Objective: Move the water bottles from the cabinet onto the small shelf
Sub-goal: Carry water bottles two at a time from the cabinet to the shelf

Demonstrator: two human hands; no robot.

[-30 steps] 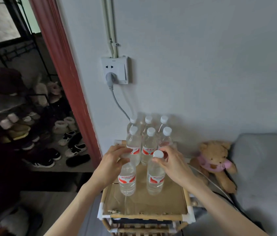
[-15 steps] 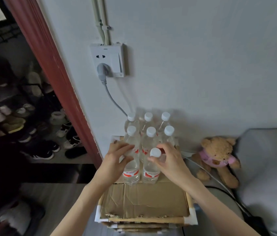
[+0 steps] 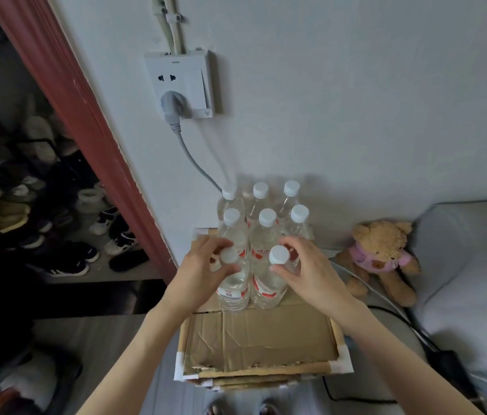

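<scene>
Clear water bottles crowd the small shelf at twelve o'clock; left hand and right hand each grip one, best seated flush before release.

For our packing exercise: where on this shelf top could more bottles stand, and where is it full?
Free: the bare cardboard between the two held bottles and the shelf's taped front edge. Crowded: the back, where six bottles stand against the wall.
</scene>
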